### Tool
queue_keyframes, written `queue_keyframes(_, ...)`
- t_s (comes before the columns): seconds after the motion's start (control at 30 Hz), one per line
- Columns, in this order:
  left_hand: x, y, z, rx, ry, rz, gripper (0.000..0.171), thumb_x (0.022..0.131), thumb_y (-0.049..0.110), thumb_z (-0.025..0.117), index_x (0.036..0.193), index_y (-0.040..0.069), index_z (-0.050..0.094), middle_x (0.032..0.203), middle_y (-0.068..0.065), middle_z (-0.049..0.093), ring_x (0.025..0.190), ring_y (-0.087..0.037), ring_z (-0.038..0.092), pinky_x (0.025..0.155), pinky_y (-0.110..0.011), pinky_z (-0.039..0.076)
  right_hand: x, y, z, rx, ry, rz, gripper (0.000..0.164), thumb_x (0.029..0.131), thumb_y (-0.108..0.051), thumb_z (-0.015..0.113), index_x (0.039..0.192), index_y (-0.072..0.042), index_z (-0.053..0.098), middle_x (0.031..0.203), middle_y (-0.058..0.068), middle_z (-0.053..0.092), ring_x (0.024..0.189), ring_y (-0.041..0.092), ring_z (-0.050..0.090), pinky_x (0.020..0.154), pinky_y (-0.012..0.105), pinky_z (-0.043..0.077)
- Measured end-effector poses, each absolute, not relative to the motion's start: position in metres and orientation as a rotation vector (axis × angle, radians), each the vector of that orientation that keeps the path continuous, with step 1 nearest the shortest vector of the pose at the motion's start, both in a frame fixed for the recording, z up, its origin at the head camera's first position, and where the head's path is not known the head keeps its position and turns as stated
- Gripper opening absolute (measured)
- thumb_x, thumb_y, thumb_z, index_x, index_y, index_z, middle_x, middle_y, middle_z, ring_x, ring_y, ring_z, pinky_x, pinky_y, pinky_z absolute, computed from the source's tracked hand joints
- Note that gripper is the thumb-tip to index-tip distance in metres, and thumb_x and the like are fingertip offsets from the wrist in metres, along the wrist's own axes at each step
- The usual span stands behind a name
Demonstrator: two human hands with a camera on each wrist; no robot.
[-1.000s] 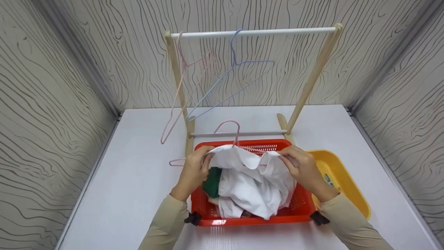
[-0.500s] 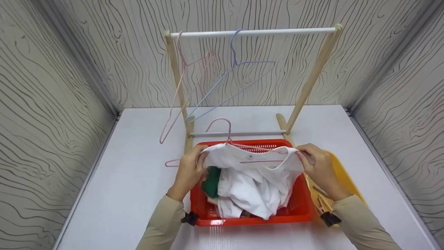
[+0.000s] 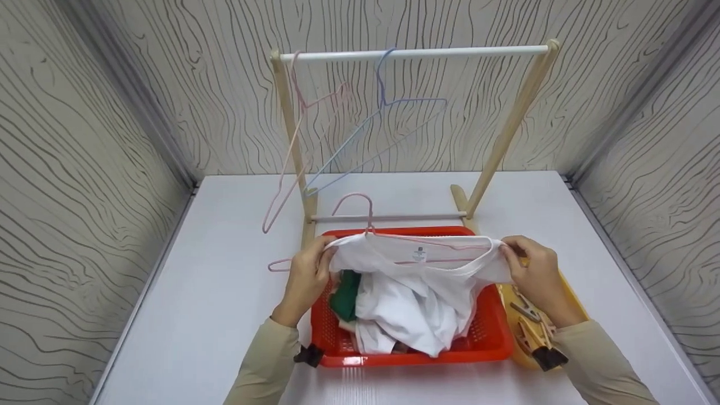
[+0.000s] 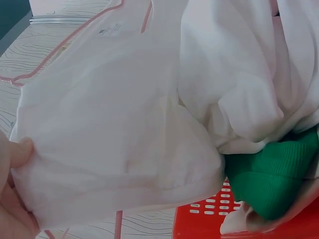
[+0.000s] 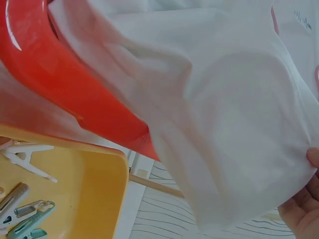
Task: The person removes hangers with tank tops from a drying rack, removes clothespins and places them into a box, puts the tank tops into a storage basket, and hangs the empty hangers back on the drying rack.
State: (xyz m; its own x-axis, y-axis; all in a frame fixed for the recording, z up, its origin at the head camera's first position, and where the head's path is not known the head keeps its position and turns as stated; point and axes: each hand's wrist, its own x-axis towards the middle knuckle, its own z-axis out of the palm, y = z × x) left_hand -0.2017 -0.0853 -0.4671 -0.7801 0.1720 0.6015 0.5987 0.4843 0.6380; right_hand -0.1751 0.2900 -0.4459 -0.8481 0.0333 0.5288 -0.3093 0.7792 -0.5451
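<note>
My left hand (image 3: 306, 275) and right hand (image 3: 534, 275) pinch a white T-shirt (image 3: 405, 309) by its two shoulders. Its neckline is stretched wide, showing a small printed label inside. A pink clothes hanger (image 3: 370, 216) lies partly within the neck, its hook rising above the collar and its left end sticking out beyond my left hand. The lower part of the shirt sags into a red basket (image 3: 422, 360). Beside it in the basket is a green ribbed cloth (image 4: 271, 177). In the right wrist view, thumb and fingers hold the shirt's edge (image 5: 259, 174).
Behind the basket stands a wooden rack with a white bar (image 3: 461, 52). From it hang another pink hanger (image 3: 289, 152) and a blue hanger (image 3: 343, 149). To the right, a yellow tray (image 5: 94, 184) holds several clothespins (image 5: 32, 219).
My right hand has moved right, spreading the T-shirt's neckline wider and uncovering the label. The hanger shifted slightly left with its hook. My left hand stays nearly in place.
</note>
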Motion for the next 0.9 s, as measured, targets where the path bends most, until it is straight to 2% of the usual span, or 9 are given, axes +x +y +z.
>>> queue_keyframes(0.2,-0.203,-0.089,-0.469,-0.630,-2.228,-1.337,0.012,0.093,0.002,0.058,0.104,-0.002,0.062,0.096,-0.014,0.070,0.082,-0.023,0.065,0.082,-0.041,0.059,-0.174,0.297,-0.449,0.226,-2.438,0.936,0.009,0.082,0.009,0.066,0.091,0.007,0.068,0.085,0.022,0.072,0.075,-0.018,0.051,0.070,-0.007,0.040)
queue_keyframes(0.63,-0.203,-0.092,-0.461,-0.578,-2.228,-1.499,0.015,0.094,0.004,0.057,0.105,-0.004,0.062,0.100,-0.017,0.070,0.090,-0.025,0.067,0.086,-0.040,0.058,-0.173,0.293,-0.458,0.204,-2.470,0.949,0.008,0.080,0.011,0.067,0.089,0.009,0.067,0.083,0.022,0.071,0.072,-0.017,0.048,0.066,-0.007,0.039)
queue_keyframes(0.77,-0.202,-0.091,-0.459,-0.561,-2.233,-1.465,0.015,0.094,0.005,0.057,0.104,-0.004,0.063,0.099,-0.016,0.071,0.090,-0.025,0.068,0.085,-0.041,0.058,-0.169,0.285,-0.458,0.155,-2.552,0.980,0.009,0.082,0.007,0.067,0.091,0.005,0.069,0.085,0.019,0.073,0.070,-0.008,0.056,0.065,0.000,0.045)
queue_keyframes(0.9,-0.201,-0.089,-0.459,-0.550,-2.243,-1.430,0.014,0.094,0.005,0.057,0.104,-0.003,0.064,0.099,-0.015,0.071,0.090,-0.025,0.068,0.083,-0.040,0.058,-0.162,0.274,-0.459,0.149,-2.700,1.002,0.010,0.085,0.002,0.067,0.094,0.001,0.069,0.088,0.015,0.073,0.074,0.015,0.067,0.069,0.021,0.059)
